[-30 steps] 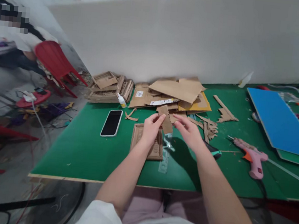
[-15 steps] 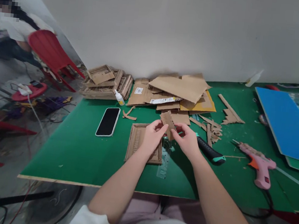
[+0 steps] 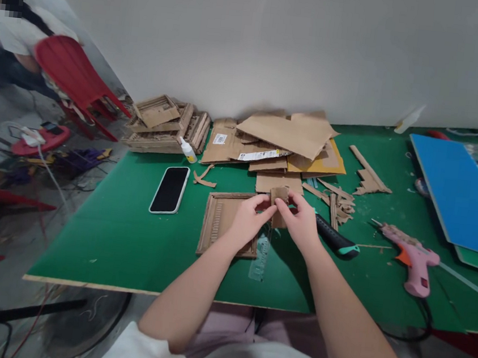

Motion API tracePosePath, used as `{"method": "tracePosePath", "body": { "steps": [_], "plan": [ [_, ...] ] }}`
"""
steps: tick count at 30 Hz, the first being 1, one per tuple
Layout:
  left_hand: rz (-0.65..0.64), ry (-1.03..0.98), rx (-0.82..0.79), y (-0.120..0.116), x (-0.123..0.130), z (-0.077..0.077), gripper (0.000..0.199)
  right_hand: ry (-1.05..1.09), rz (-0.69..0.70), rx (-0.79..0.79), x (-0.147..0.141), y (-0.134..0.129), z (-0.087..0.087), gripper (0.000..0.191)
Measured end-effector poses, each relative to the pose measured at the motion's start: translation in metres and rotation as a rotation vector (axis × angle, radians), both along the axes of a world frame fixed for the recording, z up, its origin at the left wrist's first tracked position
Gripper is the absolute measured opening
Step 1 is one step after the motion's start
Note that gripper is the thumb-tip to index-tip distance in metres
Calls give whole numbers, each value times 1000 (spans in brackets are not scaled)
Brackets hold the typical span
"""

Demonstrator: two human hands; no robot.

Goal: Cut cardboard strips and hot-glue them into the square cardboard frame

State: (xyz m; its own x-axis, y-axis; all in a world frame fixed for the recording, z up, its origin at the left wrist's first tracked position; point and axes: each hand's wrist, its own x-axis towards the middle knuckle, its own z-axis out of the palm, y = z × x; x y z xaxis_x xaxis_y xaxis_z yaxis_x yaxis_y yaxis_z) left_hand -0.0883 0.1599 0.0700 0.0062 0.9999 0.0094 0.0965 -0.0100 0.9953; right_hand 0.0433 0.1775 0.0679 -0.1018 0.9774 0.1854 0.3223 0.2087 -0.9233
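A small piece of cardboard [image 3: 280, 193] is held up between my two hands over the table. My left hand [image 3: 252, 217] pinches its left side, thumb toward me. On its other side, my right hand [image 3: 300, 219] grips it with thumb and fingers. Beneath my left hand lies a cardboard frame [image 3: 208, 221] with a corrugated strip inside, partly hidden by the forearm. A clear ruler [image 3: 259, 261] rests beside the frame, its upper part covered by my hand. To the right of my right hand is a cutter knife [image 3: 335, 238] with a black and teal handle.
A phone [image 3: 170, 190] lies on the left. Stacked cardboard frames [image 3: 152, 144], a glue bottle [image 3: 188, 151] and cardboard sheets [image 3: 286, 135] stand along the wall. Cardboard scraps [image 3: 341, 207], a pink glue gun [image 3: 420, 266] and a blue board [image 3: 463, 194] occupy the right. A person sits far left.
The cardboard piece, tilted before, has turned more upright and square to me. My right hand's fingers have closed in higher on it, and my left hand has shifted slightly.
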Motion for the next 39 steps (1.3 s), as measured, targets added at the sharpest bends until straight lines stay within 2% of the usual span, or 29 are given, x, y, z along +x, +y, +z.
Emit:
{"method": "tracePosePath", "body": {
  "steps": [9,16,20,26,33,39],
  "plan": [
    [-14,23,-30,1,0,-6,22,-119,-18,38,4,3,0,20],
    [1,256,97,0,-3,-5,17,-165,24,57,5,3,0,15],
    [-15,335,118,-1,-3,-3,17,-199,8,46,6,4,-2,12],
    [-36,276,90,0,-2,-6,17,-192,17,20,6,4,-2,12],
    [-40,-47,-108,0,-2,-3,27,-6,52,-21,6,5,-5,24],
    [-58,-7,-95,-1,-4,0,26,57,77,-31,5,7,-9,34]
  ]
}}
